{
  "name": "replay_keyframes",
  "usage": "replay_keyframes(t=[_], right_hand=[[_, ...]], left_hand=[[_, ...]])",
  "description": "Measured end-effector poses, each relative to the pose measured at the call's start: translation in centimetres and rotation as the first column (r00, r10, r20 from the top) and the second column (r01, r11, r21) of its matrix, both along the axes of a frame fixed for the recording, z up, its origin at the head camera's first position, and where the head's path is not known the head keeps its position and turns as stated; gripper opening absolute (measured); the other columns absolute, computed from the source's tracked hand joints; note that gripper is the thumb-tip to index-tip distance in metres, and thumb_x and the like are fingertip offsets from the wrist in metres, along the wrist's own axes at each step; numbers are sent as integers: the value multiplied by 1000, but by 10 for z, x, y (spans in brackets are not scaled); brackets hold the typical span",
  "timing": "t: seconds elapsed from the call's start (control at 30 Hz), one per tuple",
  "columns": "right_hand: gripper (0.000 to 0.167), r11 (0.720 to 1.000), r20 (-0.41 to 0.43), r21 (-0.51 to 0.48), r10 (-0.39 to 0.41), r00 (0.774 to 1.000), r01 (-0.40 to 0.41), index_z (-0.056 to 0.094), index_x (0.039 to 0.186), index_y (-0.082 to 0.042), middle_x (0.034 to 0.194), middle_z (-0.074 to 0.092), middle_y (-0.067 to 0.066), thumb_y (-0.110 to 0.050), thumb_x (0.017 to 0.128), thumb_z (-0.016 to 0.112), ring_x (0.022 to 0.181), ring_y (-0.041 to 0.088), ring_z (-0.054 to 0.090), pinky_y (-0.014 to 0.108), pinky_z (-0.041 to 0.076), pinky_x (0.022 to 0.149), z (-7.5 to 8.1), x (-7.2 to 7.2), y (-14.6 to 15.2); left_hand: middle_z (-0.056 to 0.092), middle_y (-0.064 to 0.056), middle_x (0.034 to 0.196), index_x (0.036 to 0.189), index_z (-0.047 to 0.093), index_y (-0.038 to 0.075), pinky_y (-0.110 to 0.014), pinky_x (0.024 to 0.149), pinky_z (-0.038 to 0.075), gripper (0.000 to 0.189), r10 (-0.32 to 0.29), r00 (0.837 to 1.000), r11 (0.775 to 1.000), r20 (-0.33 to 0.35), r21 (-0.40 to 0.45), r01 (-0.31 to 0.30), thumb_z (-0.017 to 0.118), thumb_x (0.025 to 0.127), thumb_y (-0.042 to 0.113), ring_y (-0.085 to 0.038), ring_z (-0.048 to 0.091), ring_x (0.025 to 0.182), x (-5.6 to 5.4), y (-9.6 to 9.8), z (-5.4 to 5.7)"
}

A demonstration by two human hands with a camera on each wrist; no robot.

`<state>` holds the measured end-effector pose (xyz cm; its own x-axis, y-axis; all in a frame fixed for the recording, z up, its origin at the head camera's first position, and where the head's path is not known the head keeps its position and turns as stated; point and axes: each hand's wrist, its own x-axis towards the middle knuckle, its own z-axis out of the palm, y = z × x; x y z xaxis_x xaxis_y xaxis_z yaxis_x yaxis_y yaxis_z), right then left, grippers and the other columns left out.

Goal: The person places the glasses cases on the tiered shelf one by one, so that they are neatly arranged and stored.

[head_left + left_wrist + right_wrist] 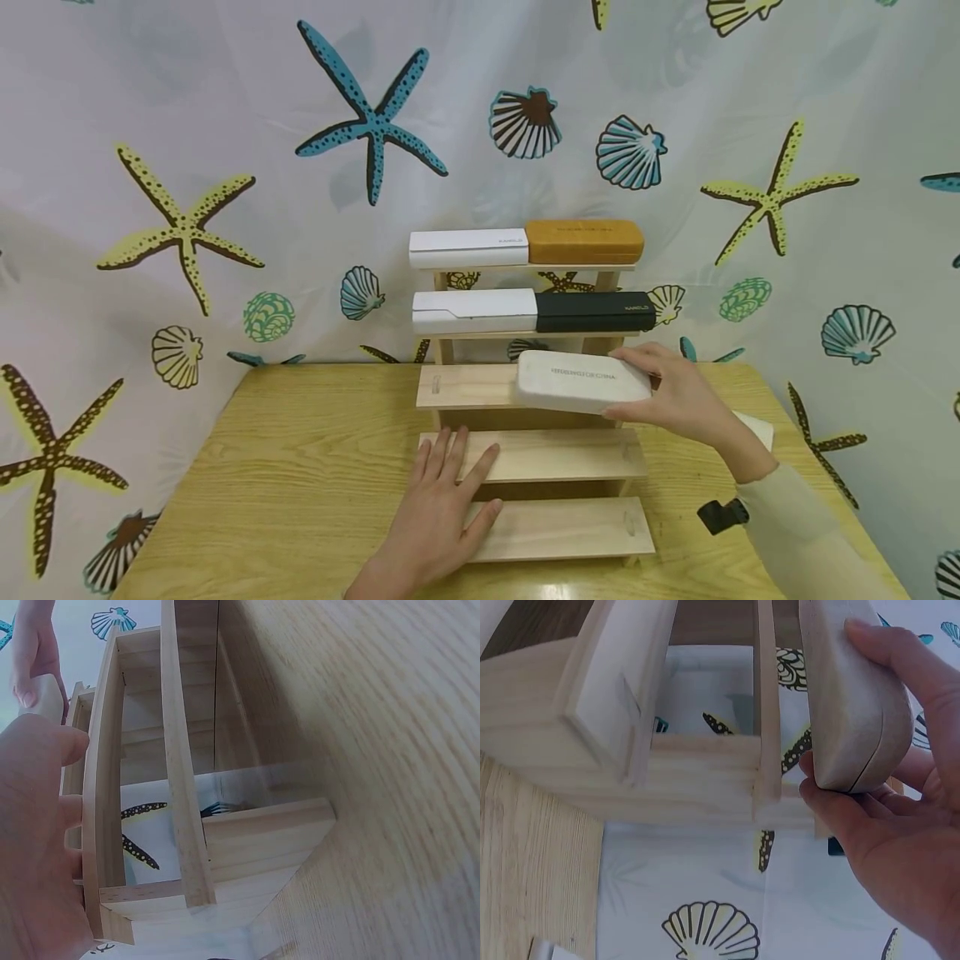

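A white glasses case [581, 383] with lettering on its lid is gripped at its right end by my right hand [678, 396]. In the right wrist view, thumb and fingers curl round the rounded end of the case [855, 705]. It is tilted at the third tier of a stepped wooden rack [562, 454]; contact with that tier cannot be made out. My left hand [442, 512] rests on the left side of the two lowest tiers, fingers extended. The left wrist view shows this hand [37, 847] against the rack's edge.
On the top tier sit a white case [468, 248] and an orange-brown case [585, 242]. Below them lie another white case [472, 312] and a black case [596, 312]. A wooden table [300, 467] bears the rack. A patterned curtain [225, 100] hangs behind.
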<state>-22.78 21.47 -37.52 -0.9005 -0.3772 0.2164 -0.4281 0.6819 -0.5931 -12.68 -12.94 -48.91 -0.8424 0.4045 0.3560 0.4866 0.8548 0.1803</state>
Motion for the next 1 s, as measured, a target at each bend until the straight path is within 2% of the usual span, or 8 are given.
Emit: replay_keyframes(t=[0.2,0.43,0.67,1.0], right_hand=[[79,1000,-21,27,3,1000,-2,67,142,-14,127,67,8,-46,75,95,105,22,59,38,49,89,-3,-7,-20],[82,999,5,33,32,999,-32,66,144,-14,136,66,10,-46,74,95,116,27,62,44,51,98,-3,-12,-43],[79,998,-14,25,58,998,-57,67,142,-14,129,68,10,-47,75,94,109,26,63,42,52,92,-1,-16,-60],[80,993,10,-23,112,994,-112,66,143,-10,131,68,12,-41,76,95,113,26,63,42,53,96,-5,-24,-89]], left_hand=[[40,-32,163,160,48,21,-68,125,28,62,-3,1000,1000,-9,3,3,55,105,49,-52,32,155,0,1,1],[40,-32,163,160,48,22,-68,125,27,62,3,1000,1000,-7,5,-3,54,105,50,-52,32,155,0,1,0],[42,-31,162,159,49,21,-69,124,28,61,-3,1000,1000,-24,6,3,56,105,49,-53,34,153,-1,2,1],[42,-30,162,160,48,22,-68,124,27,63,-3,1000,1000,-20,10,3,57,104,50,-51,34,154,-2,2,0]])
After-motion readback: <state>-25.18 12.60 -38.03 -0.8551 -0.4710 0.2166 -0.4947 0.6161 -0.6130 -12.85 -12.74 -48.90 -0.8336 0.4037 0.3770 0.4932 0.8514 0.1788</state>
